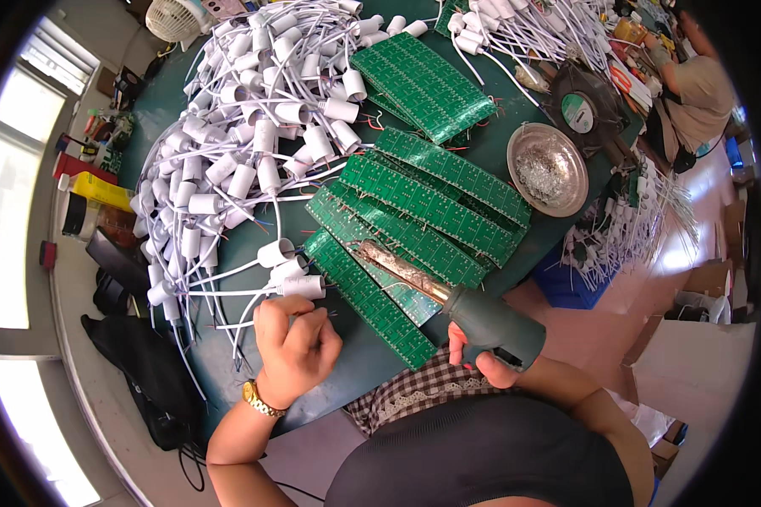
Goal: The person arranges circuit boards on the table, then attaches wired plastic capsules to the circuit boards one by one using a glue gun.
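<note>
no legible text, round label (577,113) unreadable

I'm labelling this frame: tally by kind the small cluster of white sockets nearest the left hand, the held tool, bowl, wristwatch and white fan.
White sockets nearest the left hand: 3
Gun-shaped tool in the right hand: 1
Bowl: 1
Wristwatch: 1
White fan: 1
Total: 7

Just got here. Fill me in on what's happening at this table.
A person's right hand grips a dark green gun-shaped tool, its metal barrel pointing over the overlapping green circuit boards. The left hand, fingers curled, is beside the nearest white wired cylinders; whether it pinches a wire is unclear. Many more are heaped beyond. A metal bowl with shiny bits sits right of the boards.
</note>
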Available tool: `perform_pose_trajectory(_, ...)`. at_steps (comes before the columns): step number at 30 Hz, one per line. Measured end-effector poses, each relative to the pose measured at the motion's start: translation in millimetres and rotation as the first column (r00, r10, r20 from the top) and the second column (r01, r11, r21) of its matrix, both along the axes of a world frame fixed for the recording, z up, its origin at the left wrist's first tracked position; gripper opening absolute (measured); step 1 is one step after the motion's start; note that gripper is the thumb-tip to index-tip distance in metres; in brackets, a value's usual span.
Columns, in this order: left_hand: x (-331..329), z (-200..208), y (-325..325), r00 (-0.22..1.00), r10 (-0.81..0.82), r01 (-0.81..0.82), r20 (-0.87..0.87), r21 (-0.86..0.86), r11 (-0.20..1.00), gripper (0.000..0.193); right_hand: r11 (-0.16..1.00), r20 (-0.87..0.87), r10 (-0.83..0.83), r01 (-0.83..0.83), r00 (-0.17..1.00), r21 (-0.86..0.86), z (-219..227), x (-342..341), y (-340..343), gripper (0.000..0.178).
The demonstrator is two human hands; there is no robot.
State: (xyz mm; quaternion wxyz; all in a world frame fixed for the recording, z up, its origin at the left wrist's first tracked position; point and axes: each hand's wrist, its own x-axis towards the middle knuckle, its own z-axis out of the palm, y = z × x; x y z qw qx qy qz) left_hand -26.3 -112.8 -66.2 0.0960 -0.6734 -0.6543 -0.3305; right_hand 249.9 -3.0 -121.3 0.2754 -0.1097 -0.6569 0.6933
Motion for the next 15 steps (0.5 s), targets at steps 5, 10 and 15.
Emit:
perform_pose_trajectory(5,7,1,4,0.996,0.06,-0.057,0.067,-0.034,0.998,0.023,0.999,0.003,-0.003,0.003,1.0,-0.04,-2,5,-2,0.051)
perform_pose_trajectory(10,12,-1,16,0.998,0.055,-0.055,-0.006,-0.005,0.998,0.021,0.998,0.025,0.055,-0.056,0.998,0.024,3,10,3,0.053)
perform_pose_trajectory(15,17,-8,23,0.985,0.146,-0.15,-0.097,-0.041,0.988,0.02,0.993,0.154,0.106,-0.112,0.982,0.03,9,12,5,0.05)
